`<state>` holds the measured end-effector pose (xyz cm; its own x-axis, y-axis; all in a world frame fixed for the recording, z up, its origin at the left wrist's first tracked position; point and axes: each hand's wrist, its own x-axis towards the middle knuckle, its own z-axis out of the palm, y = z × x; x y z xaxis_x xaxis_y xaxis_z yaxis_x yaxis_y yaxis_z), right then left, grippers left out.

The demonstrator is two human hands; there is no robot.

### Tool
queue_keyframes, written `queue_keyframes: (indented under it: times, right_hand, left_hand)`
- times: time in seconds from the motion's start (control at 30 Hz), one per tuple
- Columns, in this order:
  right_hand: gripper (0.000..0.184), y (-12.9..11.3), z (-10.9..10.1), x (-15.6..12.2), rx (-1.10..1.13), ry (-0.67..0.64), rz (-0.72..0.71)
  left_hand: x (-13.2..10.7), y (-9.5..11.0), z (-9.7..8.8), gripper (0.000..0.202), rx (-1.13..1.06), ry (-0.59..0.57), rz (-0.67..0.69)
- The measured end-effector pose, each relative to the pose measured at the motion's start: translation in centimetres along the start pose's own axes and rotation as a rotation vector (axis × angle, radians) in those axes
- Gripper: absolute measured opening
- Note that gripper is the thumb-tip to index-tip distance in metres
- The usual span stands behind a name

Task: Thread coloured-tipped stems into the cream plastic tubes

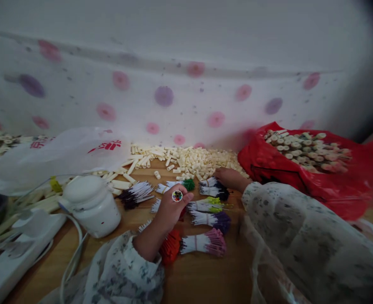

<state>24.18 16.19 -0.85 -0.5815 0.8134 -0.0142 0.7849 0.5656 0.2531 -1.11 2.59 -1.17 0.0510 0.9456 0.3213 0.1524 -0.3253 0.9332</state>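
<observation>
My left hand (169, 211) is closed round a white-rimmed pen barrel (177, 190), its round end facing me with several coloured tips inside. My right hand (231, 178) reaches to the near edge of a heap of small cream slotted plastic pieces (202, 159). Its fingers are curled together, and whatever they hold is hidden. Below it lies a bundle of thin white refills with black ends (218, 192). Around my left hand are bundles with green (189, 184), yellow-green (214, 204), purple (221, 221), pink (214, 242), orange (170, 247) and dark purple (131, 198) ends.
A red plastic bag (259, 156) full of cream barrels (309, 150) stands at the right. To the left are a white lidded pot (94, 211), a power strip (21, 249) with cables, and a white plastic bag (62, 150). A dotted sheet (135, 101) covers the wall behind.
</observation>
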Motion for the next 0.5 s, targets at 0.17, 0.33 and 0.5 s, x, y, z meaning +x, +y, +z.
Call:
queue_keyframes:
  times: [0.17,0.33,0.5]
  right_hand:
    - [0.021,0.12,0.03,-0.16,-0.014,0.009,-0.032]
    - [0.020,-0.03,0.08,0.03,-0.046,0.014,-0.041]
    - [0.019,-0.41,-0.20,0.01,-0.076,-0.002,-0.072]
  left_hand:
    - [0.06,-0.08,-0.04,0.023,0.012,0.004,0.000]
    - [0.03,0.02,-0.05,0.024,0.009,-0.018,-0.018]
    - [-0.05,0.22,0.06,0.023,0.005,-0.014,-0.031]
